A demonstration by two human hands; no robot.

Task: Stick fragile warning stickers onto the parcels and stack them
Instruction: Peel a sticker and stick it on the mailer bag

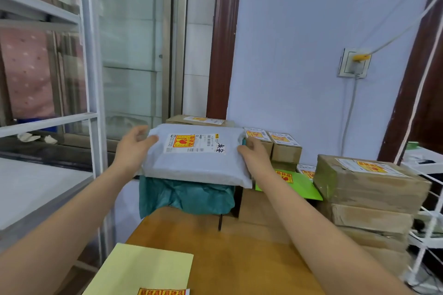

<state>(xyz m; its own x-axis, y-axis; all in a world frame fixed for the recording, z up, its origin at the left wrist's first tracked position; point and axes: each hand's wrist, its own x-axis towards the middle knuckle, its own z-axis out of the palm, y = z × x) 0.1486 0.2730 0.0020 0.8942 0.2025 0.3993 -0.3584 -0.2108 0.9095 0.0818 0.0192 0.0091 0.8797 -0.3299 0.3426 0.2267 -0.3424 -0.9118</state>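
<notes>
Head view: grey mailer [196, 165] gripped by left hand [134, 148] and right hand [254, 154], seemingly atop teal bag [187, 196], beyond wooden table [227, 258], lilac wall [299, 55].

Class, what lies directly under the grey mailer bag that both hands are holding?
Under the grey mailer bag a crumpled teal bag sticks out at the front. How far back it reaches, and anything else beneath, is covered.

Bare forearms, bare hands [134, 148], sleeveless.
</notes>
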